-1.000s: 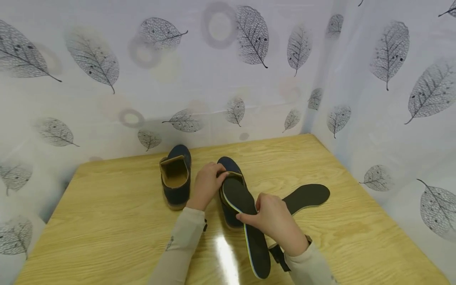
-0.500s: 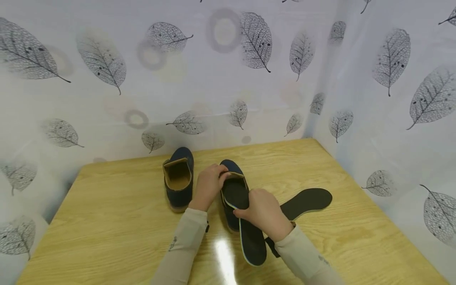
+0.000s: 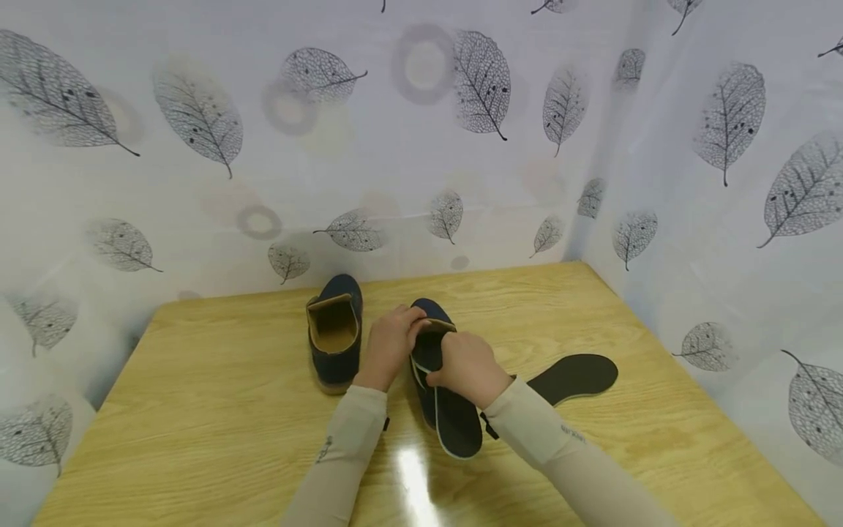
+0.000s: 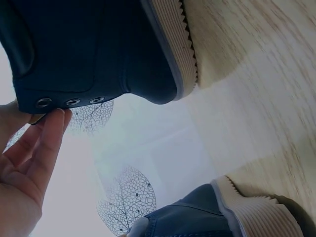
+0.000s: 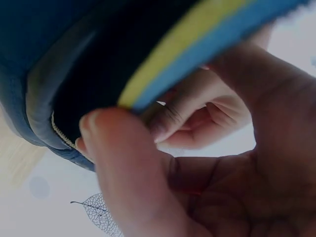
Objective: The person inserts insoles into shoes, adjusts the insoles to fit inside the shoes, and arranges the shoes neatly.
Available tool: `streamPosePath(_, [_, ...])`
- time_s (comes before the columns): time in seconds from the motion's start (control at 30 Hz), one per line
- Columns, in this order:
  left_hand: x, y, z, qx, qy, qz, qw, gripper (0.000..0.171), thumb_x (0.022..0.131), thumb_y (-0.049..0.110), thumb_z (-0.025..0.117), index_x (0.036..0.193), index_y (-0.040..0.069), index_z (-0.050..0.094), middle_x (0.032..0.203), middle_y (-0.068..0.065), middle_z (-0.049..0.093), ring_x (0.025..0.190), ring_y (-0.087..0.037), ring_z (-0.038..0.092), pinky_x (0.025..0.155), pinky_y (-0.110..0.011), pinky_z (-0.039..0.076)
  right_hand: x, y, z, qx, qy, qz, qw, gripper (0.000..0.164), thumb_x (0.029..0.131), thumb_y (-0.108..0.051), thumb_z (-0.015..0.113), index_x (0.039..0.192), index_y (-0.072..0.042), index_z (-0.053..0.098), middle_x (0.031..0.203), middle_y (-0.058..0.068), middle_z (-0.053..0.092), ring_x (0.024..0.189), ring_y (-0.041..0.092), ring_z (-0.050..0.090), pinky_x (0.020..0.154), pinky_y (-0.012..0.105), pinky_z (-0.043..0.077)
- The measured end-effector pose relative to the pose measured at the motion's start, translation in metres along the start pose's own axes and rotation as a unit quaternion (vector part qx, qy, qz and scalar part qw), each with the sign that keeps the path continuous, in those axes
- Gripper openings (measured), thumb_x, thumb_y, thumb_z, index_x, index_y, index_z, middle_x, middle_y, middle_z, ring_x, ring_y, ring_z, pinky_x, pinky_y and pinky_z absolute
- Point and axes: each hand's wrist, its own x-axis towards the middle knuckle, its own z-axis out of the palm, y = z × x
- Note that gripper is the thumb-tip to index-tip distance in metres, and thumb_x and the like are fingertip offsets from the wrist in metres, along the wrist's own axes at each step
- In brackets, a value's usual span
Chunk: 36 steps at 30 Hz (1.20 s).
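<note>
Head view: a navy shoe (image 3: 425,401) is standing on the wooden counter (image 3: 230,402), a dark insole (image 3: 459,428) slanting into its opening, one end sticking out; the right hand (image 3: 469,367) is gripping the insole, the left hand (image 3: 391,345) pinching the shoe's front edge. A second shoe (image 3: 337,360) is standing leftward; a spare insole (image 3: 578,375) is lying rightward. Likely faults: insole buckling, from steep pushing; opening narrowing, from a slackening left hand. Sleeve print (image 3: 573,433) is showing, too small for reading. Left wrist view: fingertips (image 4: 58,116) are pinching beside metal eyelets (image 4: 73,101); no brand is showing. Right wrist view: fingers (image 5: 116,143) are clasping the insole's yellow-and-blue edge (image 5: 168,64); no lettering is appearing.
</note>
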Motion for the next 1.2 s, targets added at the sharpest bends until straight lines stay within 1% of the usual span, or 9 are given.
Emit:
streamPosePath(0.13, [-0.001,-0.001,0.002,-0.006,0.009,0.014,0.9998,0.012,0.089,0.018,0.068,0.088,0.007,0.074,0.08,-0.004,0.064,0.066,-0.021,0.062,0.06,-0.035,0.051,0.01,-0.001,0.005,-0.027,0.019,-0.013,0.999,0.03,0.072,-0.025,0.084,0.078,-0.001,0.067,0.073,0.008,0.062,0.066,0.022,0.061,0.056,0.037,0.051])
streamPosePath(0.27, [-0.003,0.0,0.002,-0.012,0.007,0.018,0.9997,0.01,0.089,0.016,0.069,0.089,0.006,0.073,0.081,-0.005,0.064,0.067,-0.022,0.061,0.061,-0.035,0.051,0.015,-0.001,0.009,-0.041,0.041,-0.025,0.998,0.036,0.072,-0.024,0.085,0.092,0.003,0.071,0.084,0.013,0.067,0.076,0.028,0.066,0.064,0.04,0.055])
streamPosePath(0.37, [-0.002,0.002,0.0,-0.027,-0.007,0.006,0.9996,0.01,0.089,0.014,0.069,0.091,0.004,0.073,0.083,-0.007,0.065,0.071,-0.022,0.062,0.065,-0.034,0.052,0.012,-0.002,0.013,-0.054,0.055,-0.027,0.997,0.034,0.074,-0.026,0.084,0.088,0.002,0.071,0.079,0.013,0.067,0.073,0.028,0.066,0.062,0.04,0.055])
streamPosePath(0.43, [-0.002,0.003,-0.002,-0.04,-0.02,-0.008,0.999,0.011,0.089,0.012,0.069,0.093,0.003,0.073,0.086,-0.008,0.065,0.073,-0.022,0.062,0.067,-0.034,0.052,0.006,-0.003,0.017,-0.082,0.08,-0.036,0.993,0.034,0.076,-0.03,0.082,0.082,0.002,0.071,0.073,0.014,0.065,0.069,0.028,0.065,0.058,0.039,0.054])
streamPosePath(0.57, [-0.002,0.003,-0.006,-0.072,-0.054,-0.048,0.9948,0.013,0.089,0.011,0.069,0.096,0.001,0.073,0.089,-0.009,0.065,0.075,-0.02,0.06,0.068,-0.033,0.051,-0.014,-0.007,0.02,-0.15,0.118,-0.055,0.98,0.047,0.08,-0.04,0.077,0.075,0.006,0.071,0.067,0.017,0.061,0.063,0.028,0.061,0.054,0.035,0.054])
streamPosePath(0.63, [-0.002,0.001,-0.007,-0.084,-0.069,-0.066,0.9918,0.013,0.089,0.011,0.069,0.097,0.001,0.073,0.089,-0.007,0.063,0.074,-0.019,0.058,0.068,-0.033,0.05,-0.026,-0.009,0.019,-0.159,0.122,-0.065,0.978,0.053,0.08,-0.044,0.075,0.075,0.008,0.07,0.068,0.017,0.06,0.063,0.027,0.059,0.054,0.035,0.054])
streamPosePath(0.77, [-0.004,-0.004,-0.008,-0.108,-0.101,-0.091,0.9849,0.012,0.088,0.01,0.069,0.097,0.002,0.072,0.09,-0.006,0.061,0.078,-0.019,0.057,0.074,-0.035,0.052,-0.051,-0.009,0.018,-0.112,0.119,-0.09,0.982,0.057,0.075,-0.046,0.079,0.075,0.009,0.068,0.068,0.014,0.056,0.065,0.027,0.055,0.058,0.037,0.053])
streamPosePath(0.93, [-0.003,-0.009,-0.01,-0.128,-0.129,-0.097,0.9785,0.011,0.086,0.005,0.068,0.095,0.001,0.072,0.089,-0.006,0.061,0.083,-0.023,0.059,0.08,-0.038,0.053,-0.076,-0.008,0.021,-0.052,0.1,-0.073,0.991,0.068,0.068,-0.044,0.085,0.088,0.016,0.062,0.076,0.015,0.05,0.064,0.026,0.052,0.059,0.038,0.05])
streamPosePath(1.2, [0.001,-0.011,-0.006,-0.135,-0.126,-0.086,0.9789,0.009,0.089,0.004,0.065,0.093,0.0,0.072,0.09,-0.01,0.066,0.082,-0.023,0.064,0.078,-0.037,0.054,-0.087,-0.006,0.022,0.01,0.116,-0.053,0.992,0.059,0.07,-0.029,0.086,0.097,0.017,0.06,0.081,0.016,0.05,0.071,0.027,0.051,0.063,0.039,0.048])
